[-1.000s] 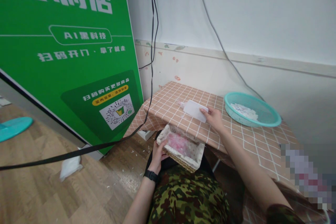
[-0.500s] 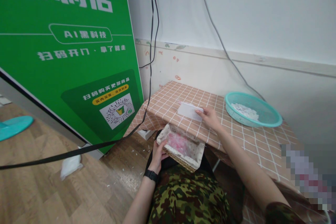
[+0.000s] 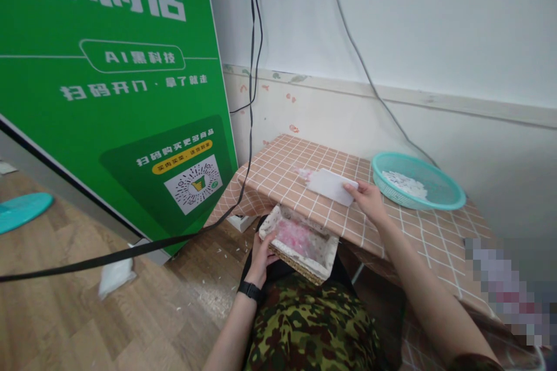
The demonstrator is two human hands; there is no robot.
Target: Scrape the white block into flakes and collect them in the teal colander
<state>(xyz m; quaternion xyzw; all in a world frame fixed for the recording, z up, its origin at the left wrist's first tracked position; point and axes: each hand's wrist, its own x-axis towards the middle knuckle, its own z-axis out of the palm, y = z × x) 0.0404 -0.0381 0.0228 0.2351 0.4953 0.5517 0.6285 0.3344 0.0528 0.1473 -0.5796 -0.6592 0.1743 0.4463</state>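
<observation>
My left hand (image 3: 261,258) grips the left end of a wicker basket (image 3: 324,269) with a pale cloth lining, held over my lap just below the table's front edge. Pink and clear material, too blurred to name, lies inside it. Between the thumb and fingers of my right hand (image 3: 365,197) is the right end of a flat white card (image 3: 331,187), low over the checked tablecloth. A small pinkish-white heap (image 3: 306,174) shows on the cloth at the card's left end.
A turquoise plastic basket (image 3: 452,200) with many small white pieces (image 3: 404,184) stands on the table's right side. A black strap (image 3: 152,249) crosses the left foreground. The green cabinet (image 3: 130,127) stands at left. White scraps and a plastic bag (image 3: 116,275) lie on the floor.
My right hand has moved the white card to the right across the tablecloth, and more of the pinkish-white heap now shows. My left hand and the wicker basket have stayed in place.
</observation>
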